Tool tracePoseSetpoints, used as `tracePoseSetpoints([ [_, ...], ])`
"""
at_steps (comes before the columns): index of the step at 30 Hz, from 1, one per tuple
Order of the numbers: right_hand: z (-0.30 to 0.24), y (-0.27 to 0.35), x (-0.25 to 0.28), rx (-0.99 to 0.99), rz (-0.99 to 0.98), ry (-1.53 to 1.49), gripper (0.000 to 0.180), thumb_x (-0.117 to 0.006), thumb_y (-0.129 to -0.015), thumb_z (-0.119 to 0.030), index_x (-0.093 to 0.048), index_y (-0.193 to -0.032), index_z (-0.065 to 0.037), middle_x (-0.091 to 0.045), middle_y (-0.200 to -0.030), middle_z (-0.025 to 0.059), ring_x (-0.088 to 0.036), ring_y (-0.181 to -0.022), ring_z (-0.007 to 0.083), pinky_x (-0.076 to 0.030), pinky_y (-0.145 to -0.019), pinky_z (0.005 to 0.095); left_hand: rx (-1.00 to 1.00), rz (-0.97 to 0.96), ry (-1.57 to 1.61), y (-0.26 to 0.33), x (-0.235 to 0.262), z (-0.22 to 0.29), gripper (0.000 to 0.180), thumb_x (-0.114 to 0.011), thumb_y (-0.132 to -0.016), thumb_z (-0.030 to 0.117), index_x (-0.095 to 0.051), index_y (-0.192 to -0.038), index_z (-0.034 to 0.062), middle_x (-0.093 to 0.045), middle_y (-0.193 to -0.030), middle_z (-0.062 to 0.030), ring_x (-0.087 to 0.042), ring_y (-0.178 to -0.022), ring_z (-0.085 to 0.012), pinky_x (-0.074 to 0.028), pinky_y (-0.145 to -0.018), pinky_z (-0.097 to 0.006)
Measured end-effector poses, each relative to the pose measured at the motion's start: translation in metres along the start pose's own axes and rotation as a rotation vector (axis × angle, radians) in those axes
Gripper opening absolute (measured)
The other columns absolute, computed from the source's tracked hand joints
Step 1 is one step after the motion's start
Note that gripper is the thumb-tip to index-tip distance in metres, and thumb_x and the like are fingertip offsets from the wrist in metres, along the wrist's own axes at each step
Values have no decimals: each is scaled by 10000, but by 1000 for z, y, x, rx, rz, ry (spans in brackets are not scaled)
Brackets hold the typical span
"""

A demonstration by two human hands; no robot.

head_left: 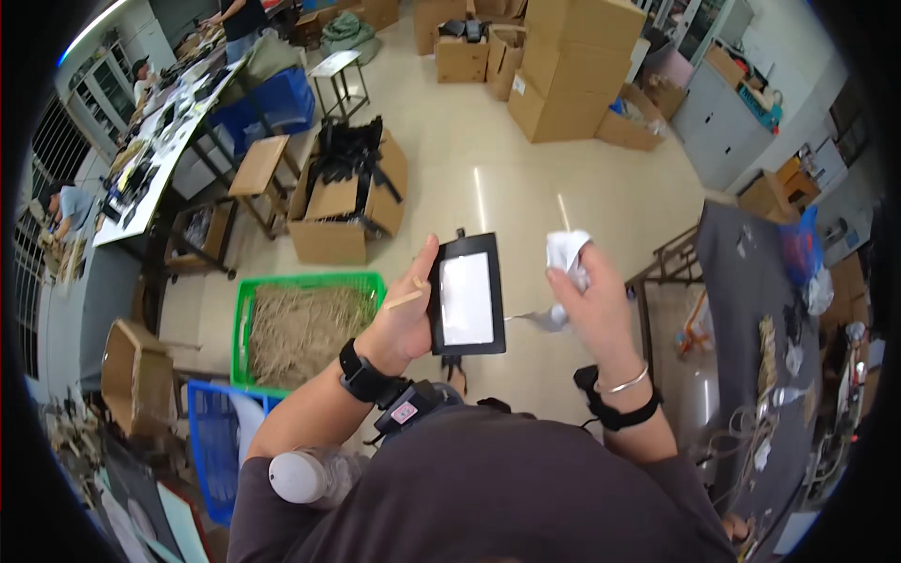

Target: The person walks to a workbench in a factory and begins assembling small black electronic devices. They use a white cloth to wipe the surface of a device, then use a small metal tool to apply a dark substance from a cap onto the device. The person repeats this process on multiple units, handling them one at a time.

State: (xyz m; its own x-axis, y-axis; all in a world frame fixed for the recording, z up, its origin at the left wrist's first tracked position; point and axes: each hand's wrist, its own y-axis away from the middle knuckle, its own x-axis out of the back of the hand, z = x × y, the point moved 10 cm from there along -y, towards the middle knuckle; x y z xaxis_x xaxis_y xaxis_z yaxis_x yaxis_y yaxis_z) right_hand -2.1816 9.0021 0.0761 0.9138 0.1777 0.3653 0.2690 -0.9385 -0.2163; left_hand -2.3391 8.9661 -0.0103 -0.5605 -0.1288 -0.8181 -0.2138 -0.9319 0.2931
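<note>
A flat black rectangular card holder with a white window (466,298) is upright in my left hand (399,319), gripped along its left edge. A small dark tab sticks up from its top. Thin tan strips (405,299) show at the fingers of that hand; I cannot tell what they are. To the right, apart from the holder, my right hand (601,305) pinches a crumpled white cloth or tissue (566,251). A loose whitish end (549,319) hangs below it toward the holder, blurred. Both wrists wear black bands.
A green crate (239,328) of tan, straw-like strands stands at left, above a blue basket (208,450). Beyond is an open carton (328,244) with black straps. A dark-covered table (751,310) runs along the right. Large cartons (577,75) stand ahead; people work at a long table (141,211).
</note>
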Motion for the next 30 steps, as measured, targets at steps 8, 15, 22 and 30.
tracePoseSetpoints([
  [8,53,-242,-38,-116,-174,-177,246,-490,-864,-50,-504,-1101,13,-620,-857,76,-555,-654,97,-456,-595,241,-36,32,86,-198,1,139,448,-401,-932,440,-554,-1106,57,-639,-979,-91,-638,-852,-203,-530,-760,-366],
  [15,104,-456,-89,-223,-409,-444,284,-446,-873,-29,-462,-1155,4,-595,-899,95,-517,-639,96,-441,-592,237,-250,250,180,-342,58,262,481,-414,-911,488,-556,-1088,64,-635,-954,-86,-640,-836,-222,-532,-767,-416],
  [22,150,-652,-155,-563,-709,-930,284,-464,-857,-27,-461,-1139,8,-565,-863,80,-480,-643,114,-425,-612,258,-434,439,233,-475,88,385,431,-421,-923,444,-570,-1083,72,-644,-940,-81,-642,-803,-220,-533,-749,-388],
  [30,131,-822,-262,-381,-985,-693,255,-601,-800,-73,-529,-1034,-1,-566,-828,38,-505,-604,126,-429,-553,277,-557,524,444,-591,175,526,502,-389,-908,507,-570,-1113,86,-630,-1030,-99,-619,-894,-255,-478,-844,-461],
])
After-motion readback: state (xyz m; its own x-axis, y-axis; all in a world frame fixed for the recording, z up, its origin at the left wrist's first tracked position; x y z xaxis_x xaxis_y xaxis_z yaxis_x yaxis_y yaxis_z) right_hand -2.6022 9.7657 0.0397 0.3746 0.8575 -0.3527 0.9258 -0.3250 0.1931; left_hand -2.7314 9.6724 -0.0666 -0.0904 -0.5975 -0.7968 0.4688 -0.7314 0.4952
